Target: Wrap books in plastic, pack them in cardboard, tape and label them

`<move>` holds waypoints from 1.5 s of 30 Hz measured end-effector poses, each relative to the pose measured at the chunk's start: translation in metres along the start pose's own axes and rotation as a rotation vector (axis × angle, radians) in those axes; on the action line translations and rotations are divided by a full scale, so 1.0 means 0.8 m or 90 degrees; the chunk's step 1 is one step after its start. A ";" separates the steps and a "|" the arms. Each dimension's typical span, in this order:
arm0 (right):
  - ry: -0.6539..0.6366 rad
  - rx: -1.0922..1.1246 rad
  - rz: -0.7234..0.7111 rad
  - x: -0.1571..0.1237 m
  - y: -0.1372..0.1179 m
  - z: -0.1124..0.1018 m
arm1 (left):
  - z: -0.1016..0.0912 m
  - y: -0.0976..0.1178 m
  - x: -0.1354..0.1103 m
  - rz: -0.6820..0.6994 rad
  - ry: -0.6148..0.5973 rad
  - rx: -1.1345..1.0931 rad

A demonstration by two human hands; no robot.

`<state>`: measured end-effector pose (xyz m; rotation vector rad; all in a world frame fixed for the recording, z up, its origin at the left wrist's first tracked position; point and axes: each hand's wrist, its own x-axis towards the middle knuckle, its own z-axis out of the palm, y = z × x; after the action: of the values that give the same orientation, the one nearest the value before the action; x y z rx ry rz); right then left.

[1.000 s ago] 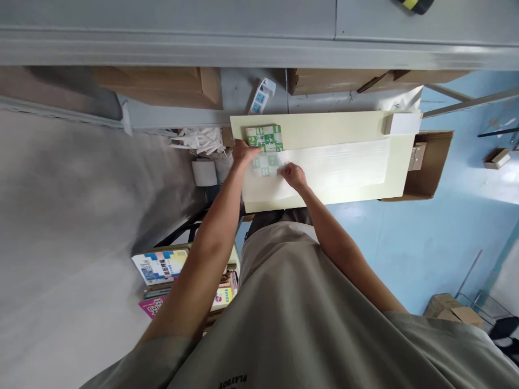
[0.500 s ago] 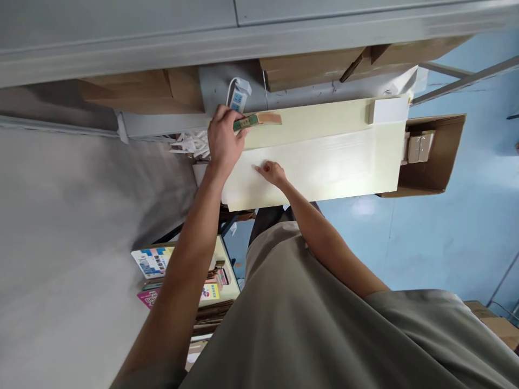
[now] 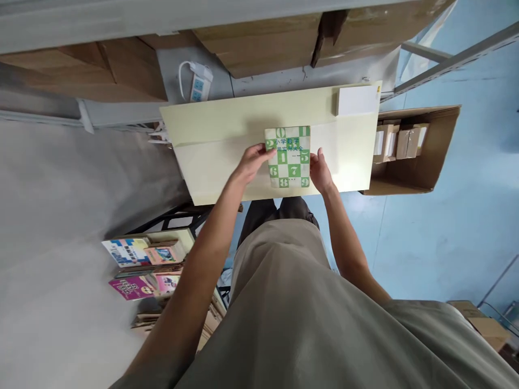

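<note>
Left hand and right hand grip the side edges of the green-checked booklet, flat on the cream table, white block at its two o'clock.

A white power strip by brown cartons; an open carton holds seemingly small boxes.

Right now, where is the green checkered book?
The book lies flat on the pale yellow table, mid-frame in the head view, between the left hand and right hand touching its sides.
</note>
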<state>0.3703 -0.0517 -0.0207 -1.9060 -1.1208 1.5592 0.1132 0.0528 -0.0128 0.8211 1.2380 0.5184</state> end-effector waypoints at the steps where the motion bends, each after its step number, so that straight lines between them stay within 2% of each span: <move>1: 0.014 0.102 -0.015 0.001 0.014 -0.011 | 0.020 -0.017 0.010 -0.013 -0.007 -0.012; 3: 0.057 0.254 -0.031 0.012 0.040 -0.021 | 0.053 -0.044 0.029 -0.034 0.015 -0.023; 4: 0.079 0.274 -0.036 0.022 0.053 -0.022 | 0.066 -0.055 0.037 -0.043 0.042 -0.024; 6: 0.116 0.252 -0.043 0.043 0.074 -0.020 | 0.082 -0.071 0.050 -0.057 0.106 -0.019; 8: 0.132 0.218 -0.052 0.059 0.089 -0.015 | 0.088 -0.082 0.058 -0.065 0.153 -0.009; 12: 0.132 0.194 -0.060 0.067 0.099 -0.007 | 0.082 -0.090 0.065 -0.054 0.161 -0.008; 19: 0.133 0.170 -0.049 0.064 0.103 -0.001 | 0.059 -0.084 0.063 -0.046 0.175 0.014; 25: 0.133 0.132 -0.052 0.065 0.102 -0.006 | 0.057 -0.079 0.059 -0.069 0.194 0.042; 27: 0.186 0.076 -0.051 0.054 0.105 -0.017 | 0.058 -0.080 0.060 -0.075 0.203 0.051; 30: 0.340 -0.060 -0.036 0.029 0.117 -0.042 | 0.059 -0.081 0.062 -0.069 0.219 0.064; 32: 0.402 -0.129 -0.004 0.016 0.127 -0.054 | 0.060 -0.083 0.063 -0.065 0.226 0.065; 37: 0.348 -0.159 0.056 0.005 0.140 -0.052 | 0.057 -0.086 0.056 -0.048 0.201 0.034; 45: 0.363 -0.176 0.046 0.010 0.141 -0.046 | 0.045 -0.083 0.049 -0.031 0.185 0.007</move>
<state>0.4412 -0.1050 -0.1001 -2.3814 -1.0464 0.8205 0.1528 0.0313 -0.0850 0.7403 1.5252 0.6059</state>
